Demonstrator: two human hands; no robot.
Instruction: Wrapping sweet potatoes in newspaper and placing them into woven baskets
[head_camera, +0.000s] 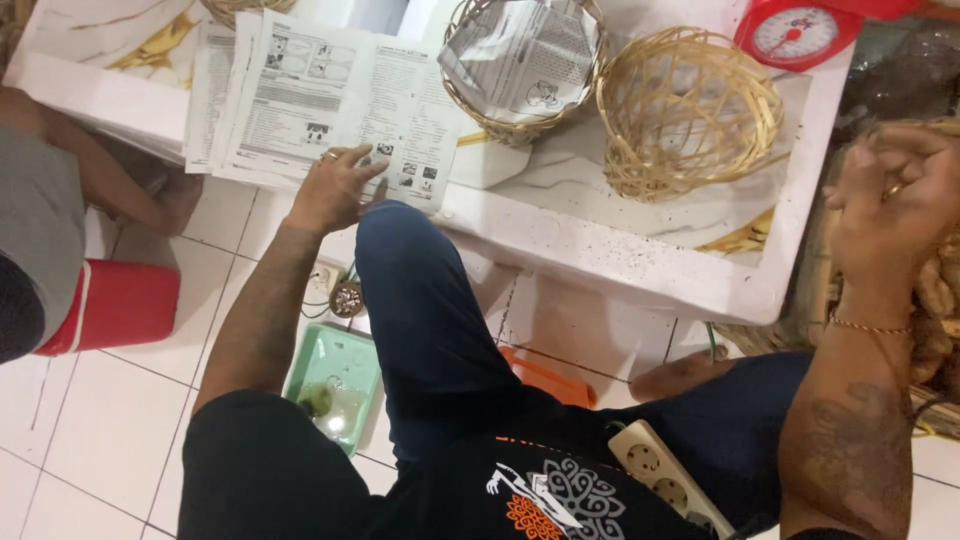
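Printed paper sheets (320, 95) lie in a loose overlapping stack on the white low table (640, 265), at its left part, hanging slightly past the near edge. The table's marble-patterned top is speckled with dark crumbs. Below it, the person's knee in dark blue trousers (420, 300) rises toward the table edge, above a white tiled floor (90, 440).

The left hand (335, 185) rests flat on the lower edge of the sheets, fingers spread loosely and pressing down on the paper, a ring on one finger; it grips nothing. Its forearm runs straight down and left toward the black sleeve.

The right hand (895, 200) is raised at the right border, bent at the wrist, fingers curled against a mass of pale woven material (940, 300); whether it actually grips that material I cannot tell, since the fingertips are blurred and partly cut off. A thin bracelet circles the wrist.

Further back stand an empty open-weave basket (690, 110) and a second basket (520, 65) stuffed with crumpled printed paper. A red kitchen scale (800, 30) is cut off by the top edge. On the floor sit a green tray (335, 380), a red stool (115, 305) and a white power strip (670, 480). Another person's arm (120, 190) enters at left.
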